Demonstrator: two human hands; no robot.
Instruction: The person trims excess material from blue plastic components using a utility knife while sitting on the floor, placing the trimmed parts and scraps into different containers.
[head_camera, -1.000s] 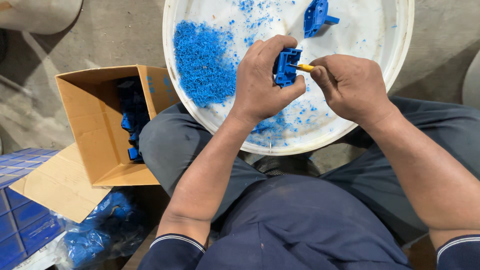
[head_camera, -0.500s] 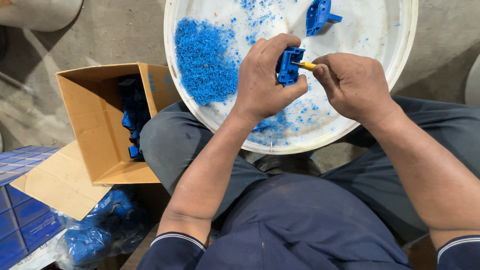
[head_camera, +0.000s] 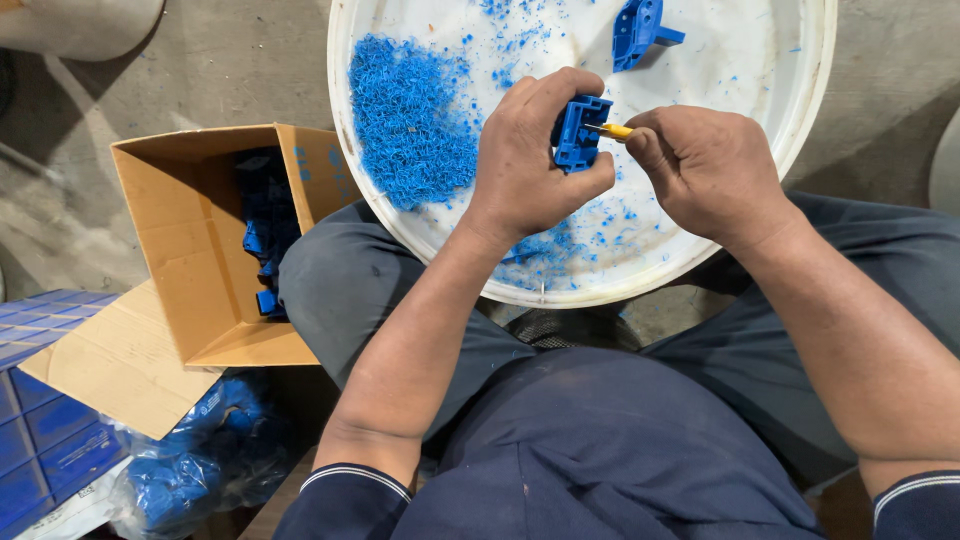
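My left hand (head_camera: 530, 160) grips a small blue plastic part (head_camera: 578, 132) over a round white tray (head_camera: 790, 120) resting on my lap. My right hand (head_camera: 705, 170) is closed around a yellow-handled tool (head_camera: 616, 130) whose tip touches the part's right side. A heap of blue plastic shavings (head_camera: 410, 120) lies on the left of the tray, with more scattered below my hands. A second blue part (head_camera: 640, 30) sits at the tray's far edge.
An open cardboard box (head_camera: 200, 300) holding blue parts stands on the concrete floor to my left. A plastic bag of blue pieces (head_camera: 200, 470) lies below it, beside a blue crate (head_camera: 40, 430) at the lower left corner.
Both hands and the blue part have stayed nearly in place; the view has shifted very slightly.
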